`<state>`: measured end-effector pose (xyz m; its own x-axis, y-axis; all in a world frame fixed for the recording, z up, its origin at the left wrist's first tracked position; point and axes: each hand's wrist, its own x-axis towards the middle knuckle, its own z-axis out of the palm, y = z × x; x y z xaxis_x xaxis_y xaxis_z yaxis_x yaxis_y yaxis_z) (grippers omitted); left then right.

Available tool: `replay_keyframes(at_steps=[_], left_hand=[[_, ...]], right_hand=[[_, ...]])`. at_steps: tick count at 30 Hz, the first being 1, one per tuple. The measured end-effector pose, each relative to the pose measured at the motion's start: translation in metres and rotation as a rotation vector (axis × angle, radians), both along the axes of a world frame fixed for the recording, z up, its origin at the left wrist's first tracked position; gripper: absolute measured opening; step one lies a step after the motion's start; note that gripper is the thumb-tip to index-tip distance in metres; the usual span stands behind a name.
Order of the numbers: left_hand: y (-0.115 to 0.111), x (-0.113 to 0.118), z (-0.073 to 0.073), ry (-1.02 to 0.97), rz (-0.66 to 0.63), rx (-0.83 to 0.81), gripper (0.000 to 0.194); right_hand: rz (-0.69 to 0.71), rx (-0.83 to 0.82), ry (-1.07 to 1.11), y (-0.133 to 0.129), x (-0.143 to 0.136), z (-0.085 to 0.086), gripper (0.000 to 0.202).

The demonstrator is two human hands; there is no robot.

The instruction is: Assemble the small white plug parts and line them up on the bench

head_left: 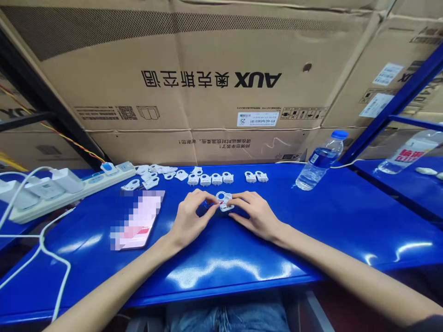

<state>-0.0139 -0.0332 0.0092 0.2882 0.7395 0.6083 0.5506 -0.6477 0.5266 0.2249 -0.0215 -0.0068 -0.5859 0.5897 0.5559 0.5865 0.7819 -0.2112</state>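
Observation:
In the head view, a white plug with a ring-shaped pull handle [226, 198] sits between my fingertips over the middle of the blue table. My left hand [192, 214] pinches at its left edge, where a tiny red bit shows; whether that is a separate piece, I cannot tell. My right hand [256, 214] grips the plug from the right, thumb below and fingers above. Just beyond my hands stands a row of similar white ring-handled plugs [216, 179], prongs downward. Two more plugs [256, 177] stand apart to the right, and a loose heap of white plug parts [152, 174] lies to the left.
A phone [147, 221], partly blurred out, lies left of my hands. Behind it, a white power strip [86, 189] holds several chargers, with white cables [43, 249] trailing forward. A water bottle [320, 161] stands at right. Large cardboard boxes [207, 106] wall off the back.

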Motion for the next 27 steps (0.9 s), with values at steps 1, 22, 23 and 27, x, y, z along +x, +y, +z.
replay_keyframes(at_steps=[1, 22, 23, 27], left_hand=[[0.0, 0.0, 0.0, 0.001, 0.005, 0.006, 0.005], [-0.001, 0.0, 0.002, 0.057, 0.001, 0.049, 0.013], [0.0, 0.0, 0.001, 0.058, 0.011, 0.055, 0.013], [0.002, -0.001, -0.003, 0.078, 0.073, 0.033, 0.013]], right_hand=[[-0.002, 0.021, -0.003, -0.001, 0.0, 0.0, 0.022], [0.008, 0.097, -0.065, -0.006, -0.003, 0.007, 0.027], [0.0, 0.088, -0.061, -0.005, -0.003, 0.007, 0.028], [-0.072, 0.025, -0.031, 0.004, 0.002, 0.005, 0.028]])
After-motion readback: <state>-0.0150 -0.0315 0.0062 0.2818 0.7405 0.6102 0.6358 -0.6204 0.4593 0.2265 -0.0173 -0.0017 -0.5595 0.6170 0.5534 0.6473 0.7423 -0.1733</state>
